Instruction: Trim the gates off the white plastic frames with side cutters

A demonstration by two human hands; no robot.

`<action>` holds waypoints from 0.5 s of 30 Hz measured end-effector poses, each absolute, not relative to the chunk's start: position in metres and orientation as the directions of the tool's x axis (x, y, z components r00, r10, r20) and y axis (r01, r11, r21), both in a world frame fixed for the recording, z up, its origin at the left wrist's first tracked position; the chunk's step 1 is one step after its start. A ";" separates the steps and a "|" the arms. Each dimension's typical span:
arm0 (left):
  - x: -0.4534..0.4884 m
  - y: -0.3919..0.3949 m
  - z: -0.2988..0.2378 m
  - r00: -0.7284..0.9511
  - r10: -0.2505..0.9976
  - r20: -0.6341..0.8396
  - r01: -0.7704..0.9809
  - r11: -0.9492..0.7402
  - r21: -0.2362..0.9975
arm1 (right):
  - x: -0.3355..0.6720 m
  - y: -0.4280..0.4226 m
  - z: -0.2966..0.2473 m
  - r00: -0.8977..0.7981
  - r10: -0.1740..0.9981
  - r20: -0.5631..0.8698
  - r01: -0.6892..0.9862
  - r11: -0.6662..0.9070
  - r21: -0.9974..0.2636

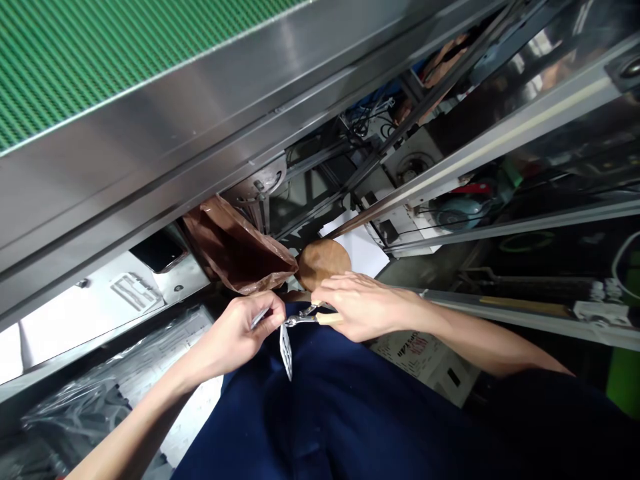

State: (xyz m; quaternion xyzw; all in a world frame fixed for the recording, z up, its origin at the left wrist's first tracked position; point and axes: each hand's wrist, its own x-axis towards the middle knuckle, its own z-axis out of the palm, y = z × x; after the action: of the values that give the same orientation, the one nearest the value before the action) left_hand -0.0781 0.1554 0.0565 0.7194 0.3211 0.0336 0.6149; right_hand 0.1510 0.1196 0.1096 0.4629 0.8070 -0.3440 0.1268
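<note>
My left hand [240, 333] is curled, its fingers pinching a small silvery packet strip [286, 350] that hangs down over my dark blue trousers [350, 407]. My right hand [357, 303] is closed round a pair of small scissors [305, 318] with pale handles, the metal blades pointing left toward the strip. The two hands almost touch above my lap. A round brown wooden stool top [324, 261] sits just beyond my right hand.
A brown plastic bag [235, 247] hangs from the steel machine frame [200, 127] under a green conveyor belt [75, 53]. Cables, a motor and rails fill the machine's underside at right. A printed carton [420, 353] lies by my right forearm; clear plastic sheeting [100, 393] lies at the lower left.
</note>
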 end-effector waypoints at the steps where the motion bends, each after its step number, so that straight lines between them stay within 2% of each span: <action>1: -0.078 0.156 0.057 0.791 0.504 -0.348 0.424 -0.040 0.905 | 0.152 0.121 0.111 -0.548 0.654 -0.521 0.831 0.353 -0.431; 15: -0.071 0.158 0.064 0.789 0.525 -0.319 0.405 -0.054 0.913 | 0.155 0.133 0.121 -0.606 0.604 -0.517 0.795 0.466 -0.388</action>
State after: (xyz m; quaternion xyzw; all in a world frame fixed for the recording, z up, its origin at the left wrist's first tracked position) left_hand -0.0706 0.1581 0.0638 0.7243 0.3211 0.0493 0.6081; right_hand 0.1546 0.1333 0.1211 0.4155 0.8421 -0.3068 0.1554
